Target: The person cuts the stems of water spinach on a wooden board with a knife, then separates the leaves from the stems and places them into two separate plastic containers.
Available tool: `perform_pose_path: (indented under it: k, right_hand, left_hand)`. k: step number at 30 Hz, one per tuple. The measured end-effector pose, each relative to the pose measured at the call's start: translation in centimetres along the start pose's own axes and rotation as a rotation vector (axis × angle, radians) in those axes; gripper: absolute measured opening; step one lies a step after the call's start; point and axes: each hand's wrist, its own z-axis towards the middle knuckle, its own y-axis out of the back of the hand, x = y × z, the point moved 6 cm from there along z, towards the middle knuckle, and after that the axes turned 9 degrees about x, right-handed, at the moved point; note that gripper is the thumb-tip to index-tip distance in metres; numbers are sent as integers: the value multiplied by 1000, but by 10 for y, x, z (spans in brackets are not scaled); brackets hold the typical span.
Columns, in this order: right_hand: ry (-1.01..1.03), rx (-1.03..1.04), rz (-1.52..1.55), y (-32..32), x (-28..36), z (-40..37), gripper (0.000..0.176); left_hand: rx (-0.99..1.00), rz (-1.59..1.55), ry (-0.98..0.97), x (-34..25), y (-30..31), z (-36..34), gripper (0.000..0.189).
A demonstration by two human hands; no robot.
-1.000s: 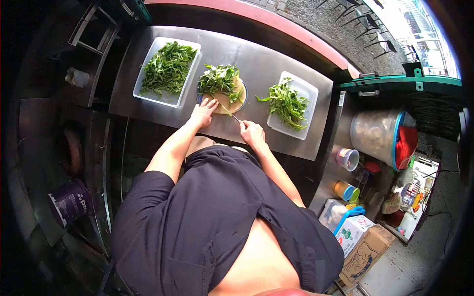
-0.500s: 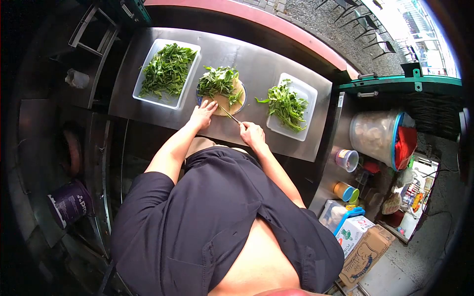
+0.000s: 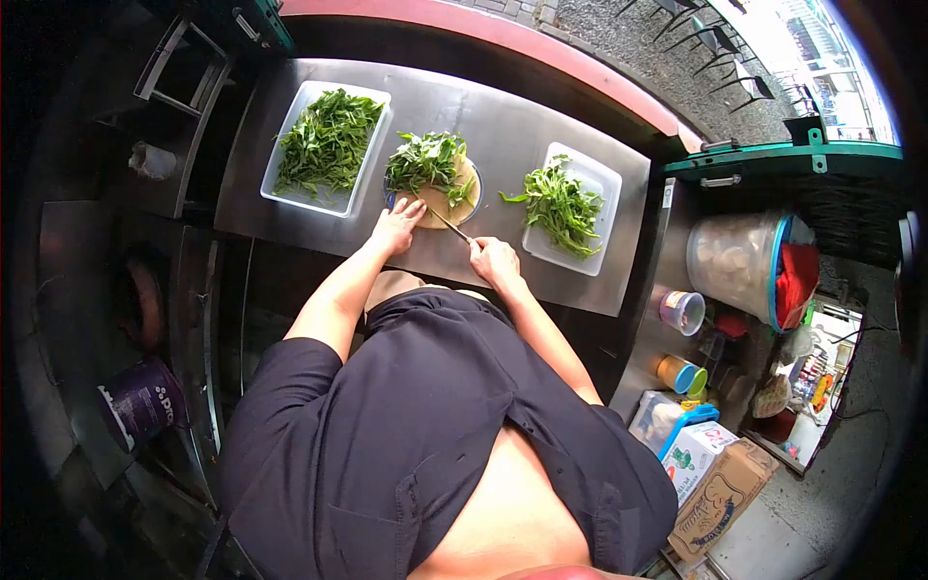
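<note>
A round cutting board [image 3: 435, 217] lies on the steel table, with a heap of leafy greens [image 3: 426, 159] on its far side and a few cut pieces at its right. My right hand [image 3: 495, 261] grips a knife [image 3: 452, 225] by the handle, the blade pointing up and left across the board. On the board's near left edge rests my left hand [image 3: 397, 225], fingers stretched out flat, just below the heap and holding nothing visible. More cut greens fill a white tray [image 3: 358, 204] on the left. Another white tray [image 3: 599, 179] on the right holds a smaller pile of greens.
The steel table [image 3: 464, 106] stands in front of me. On a side counter to the right are a big clear tub with a blue rim [image 3: 739, 266], a plastic cup [image 3: 681, 311], lidded jars and a cardboard box [image 3: 723, 503]. A purple bucket [image 3: 140, 401] is at the left.
The whole view has shifted very slightly. Both hands, the knife and the greens stay in nearly the same places.
</note>
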Motion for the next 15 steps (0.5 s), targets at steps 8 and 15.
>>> perform_pose_path:
  k: [8,15]
  right_hand:
    - [-45,39,6,-5,4,3,37]
    - [-86,64,-63,6,13,-1,37]
  left_hand:
    - [-12,7,-2,0,-3,1,81]
    - [-74,55,-9,-1,-1,-2,80]
